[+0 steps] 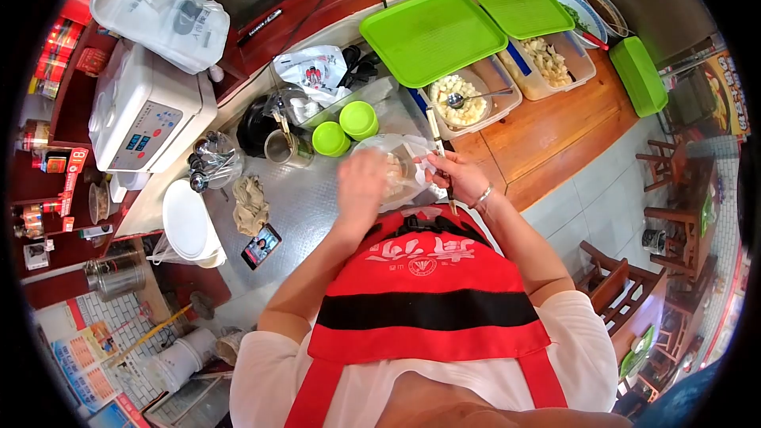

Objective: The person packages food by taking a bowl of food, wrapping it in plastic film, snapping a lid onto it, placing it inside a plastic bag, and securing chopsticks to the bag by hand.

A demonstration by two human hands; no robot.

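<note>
My left hand (363, 182) is smeared by motion over the left side of a clear plastic bag or bowl (400, 178) with pale pieces in it; its fingers cannot be made out. Closed at the right edge of that container, my right hand (460, 174) holds a slim stick-like tool (437, 136), light at its upper end and darker below. White plastic or paper shows by its fingertips. Just beyond are green round containers (359, 119) and a bowl of diced pale food (461, 103) with a metal spoon (479, 96) lying in it.
Green lids (432, 36) rest on food tubs at the back. On the metal counter (297, 190) lie a phone (261, 246) and a crumpled cloth (250, 206). A white appliance (154, 115) and a white-lidded tub (189, 222) stand left; wooden chairs (606, 277) are right.
</note>
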